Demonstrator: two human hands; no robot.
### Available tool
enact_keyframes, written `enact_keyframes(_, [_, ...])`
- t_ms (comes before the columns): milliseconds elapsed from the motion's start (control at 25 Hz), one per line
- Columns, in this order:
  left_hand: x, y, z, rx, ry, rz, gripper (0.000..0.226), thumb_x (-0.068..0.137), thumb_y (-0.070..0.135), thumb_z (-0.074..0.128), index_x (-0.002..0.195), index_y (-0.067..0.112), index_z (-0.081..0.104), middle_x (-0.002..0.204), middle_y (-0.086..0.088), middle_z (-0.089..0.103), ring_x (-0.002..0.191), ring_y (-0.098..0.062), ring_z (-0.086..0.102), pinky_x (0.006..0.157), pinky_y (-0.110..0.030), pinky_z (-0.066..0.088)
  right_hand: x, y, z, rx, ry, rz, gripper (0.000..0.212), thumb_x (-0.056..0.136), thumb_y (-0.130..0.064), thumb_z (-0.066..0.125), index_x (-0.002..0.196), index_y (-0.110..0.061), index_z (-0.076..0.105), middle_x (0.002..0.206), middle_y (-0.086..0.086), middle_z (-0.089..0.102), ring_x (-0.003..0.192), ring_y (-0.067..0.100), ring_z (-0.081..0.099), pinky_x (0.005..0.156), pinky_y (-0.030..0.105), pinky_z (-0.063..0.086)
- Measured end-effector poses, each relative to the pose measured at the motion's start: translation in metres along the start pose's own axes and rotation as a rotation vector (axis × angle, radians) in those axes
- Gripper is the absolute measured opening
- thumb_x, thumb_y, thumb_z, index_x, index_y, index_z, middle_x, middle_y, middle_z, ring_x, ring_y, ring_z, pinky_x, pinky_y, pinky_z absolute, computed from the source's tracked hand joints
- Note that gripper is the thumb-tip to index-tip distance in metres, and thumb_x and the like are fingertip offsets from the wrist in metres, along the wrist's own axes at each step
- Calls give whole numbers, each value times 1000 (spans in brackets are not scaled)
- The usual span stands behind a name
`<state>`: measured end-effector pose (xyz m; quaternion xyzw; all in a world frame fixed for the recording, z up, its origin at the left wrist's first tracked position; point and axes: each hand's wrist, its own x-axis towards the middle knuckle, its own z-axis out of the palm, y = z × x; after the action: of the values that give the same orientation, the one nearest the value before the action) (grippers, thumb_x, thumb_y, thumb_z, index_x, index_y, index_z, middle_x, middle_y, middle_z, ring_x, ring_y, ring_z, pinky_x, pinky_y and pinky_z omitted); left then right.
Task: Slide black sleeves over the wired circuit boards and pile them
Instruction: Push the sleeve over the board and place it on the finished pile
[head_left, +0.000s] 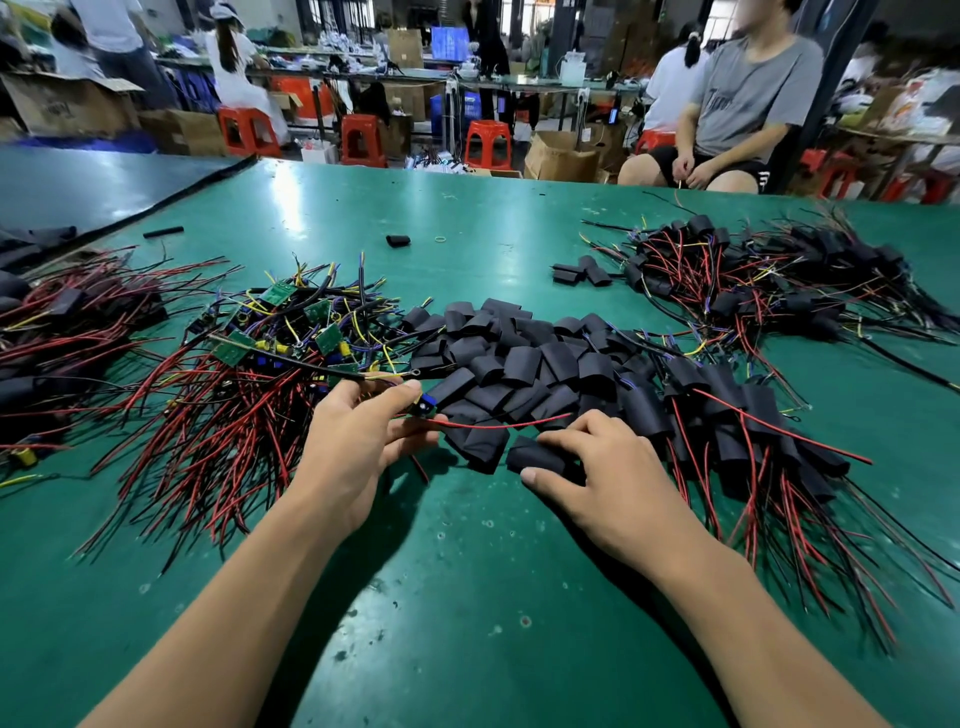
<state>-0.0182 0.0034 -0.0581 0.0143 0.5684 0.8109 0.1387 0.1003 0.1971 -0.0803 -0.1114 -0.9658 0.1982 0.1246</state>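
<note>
**One board in the left fingers, one sleeve under the right**

The left hand (358, 441) has its fingers (405, 395) curled, pinching a wired board (427, 404). Only a blue part of the board peeps out past the fingertips. Its red wire (498, 425) runs from there rightward across the gap, reaching the knuckles of the right hand (608, 478).

That hand lies low on the green table (467, 597). Its thumb is on the near side and its fingers are bent over the far side of a single black sleeve (535, 453), gripping it where it lies. Board and sleeve are apart, with the sleeve just to the right of the left fingertips and a little nearer to the person.

Just beyond both sets of fingers spreads a loose heap of empty sleeves (519, 358), its near edge close to the gripped one. Left of the left fingers and beyond them sits a tangle of bare boards (291, 332). Green boards lie on top, and red and black wires fan toward the near edge.

Right of the right fingers is a pile of sleeved boards (753, 415) with its wires pointing nearward. A second sleeved pile (753, 270) lies farther beyond on that side, and a dark bundle (67, 332) lies far off to the left.

Well beyond the fingers, a lone sleeve (398, 240) and a rubber band (440, 239) lie near each other on the bare surface. Across the table a seated person (748, 98) in a grey shirt faces this way, with red stools (487, 143) behind.
</note>
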Motion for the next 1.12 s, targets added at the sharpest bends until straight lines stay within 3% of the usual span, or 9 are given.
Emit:
enact_keyframes(200, [5,-1,-4,-23,24,16,9,93,3,63,95,9,57,89,-7,63,66,-28,72,62,-34,60,2,2,-2,153,76,45,35,91,-44,67,120,-25,70,105,-5,57,106,17,56,98,38,42])
enact_keyframes(600, [8,1,-9,-15,26,66,11,95,3,61,103,9,55,100,-15,61,70,-30,73,59,-31,60,6,7,-10,360,292,113,28,91,-30,71,116,-17,72,103,-5,62,94,8,57,78,1,33])
enact_keyframes(960, [9,2,-10,26,-13,78,13,93,3,61,99,14,60,93,-7,60,59,-19,69,56,-30,58,6,7,-10,390,269,95,32,90,-30,72,120,-18,71,105,-5,60,97,8,56,82,0,32])
enact_keyframes(1120, [12,4,-12,44,-20,61,14,93,4,60,102,15,62,93,-9,59,60,-17,67,56,-29,57,6,6,-10,462,212,102,37,89,-33,72,124,-20,70,109,-8,60,99,5,58,84,6,37])
